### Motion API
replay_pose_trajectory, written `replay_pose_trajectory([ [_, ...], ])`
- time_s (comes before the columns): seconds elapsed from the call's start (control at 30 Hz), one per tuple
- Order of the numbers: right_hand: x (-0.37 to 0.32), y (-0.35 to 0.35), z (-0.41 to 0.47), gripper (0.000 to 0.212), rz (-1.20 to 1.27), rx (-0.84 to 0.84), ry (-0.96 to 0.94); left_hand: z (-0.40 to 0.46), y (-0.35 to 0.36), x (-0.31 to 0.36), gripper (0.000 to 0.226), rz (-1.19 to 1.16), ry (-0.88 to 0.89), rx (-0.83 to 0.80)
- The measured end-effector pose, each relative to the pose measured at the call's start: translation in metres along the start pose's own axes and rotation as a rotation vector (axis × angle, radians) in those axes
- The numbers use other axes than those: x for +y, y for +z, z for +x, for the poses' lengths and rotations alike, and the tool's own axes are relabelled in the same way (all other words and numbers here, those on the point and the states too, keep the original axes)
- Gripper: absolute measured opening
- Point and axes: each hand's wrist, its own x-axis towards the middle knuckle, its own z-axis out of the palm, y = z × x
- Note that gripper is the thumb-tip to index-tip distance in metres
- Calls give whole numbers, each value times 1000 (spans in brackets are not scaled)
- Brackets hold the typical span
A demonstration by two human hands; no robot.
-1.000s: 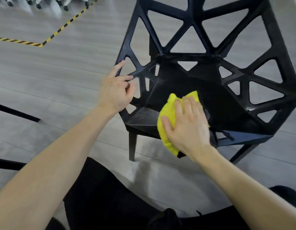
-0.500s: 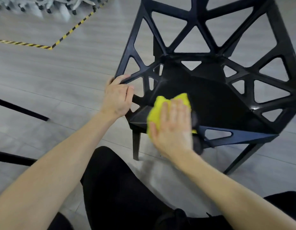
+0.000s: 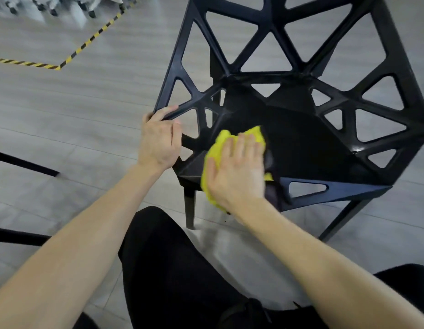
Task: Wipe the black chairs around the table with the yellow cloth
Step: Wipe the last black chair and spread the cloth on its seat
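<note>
The right hand (image 3: 237, 172) lies with straight fingers on the yellow cloth (image 3: 220, 143), pressing it flat on the front left corner of the seat; the cloth looks soft and should follow the ribs easily. Beyond it, the left hand (image 3: 158, 141) grips the left arm edge of the black chair (image 3: 301, 129), which seems stiff, light and likely to slide on the floor (image 3: 75, 110), so this rim is a good hold.

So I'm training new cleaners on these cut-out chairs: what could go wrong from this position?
1. The yellow cloth sits at the seat's front-left edge; a loose fold might catch in a triangular opening of the black chair.
2. The left hand grips the thin side frame, so fingers could get pinched if the chair shifts.
3. The right hand presses flat near the edge and may slip off the seat.
</note>
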Motion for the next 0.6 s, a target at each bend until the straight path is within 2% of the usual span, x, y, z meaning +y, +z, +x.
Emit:
replay_pose_trajectory([
  [0.1,-53,4,20,72,65,-82,-90,1,0,-5,60,12,15,-66],
  [0.17,-27,1,15,71,73,-57,-164,0,-2,-4,61,-21,9,-62],
  [0.27,54,-13,-18,68,128,23,-237,-2,-8,4,56,-35,-30,-76],
  [0.37,87,-20,-29,73,61,-3,-285,-2,-9,20,53,103,-62,-95],
  [0.47,64,-2,45,83,102,-171,-226,-4,-1,28,52,195,-91,-29],
  [0.53,51,14,131,83,147,-320,-110,-3,1,30,54,227,-102,-2],
  [0.6,41,25,188,81,157,-353,40,-4,-1,31,56,253,-86,-23],
])
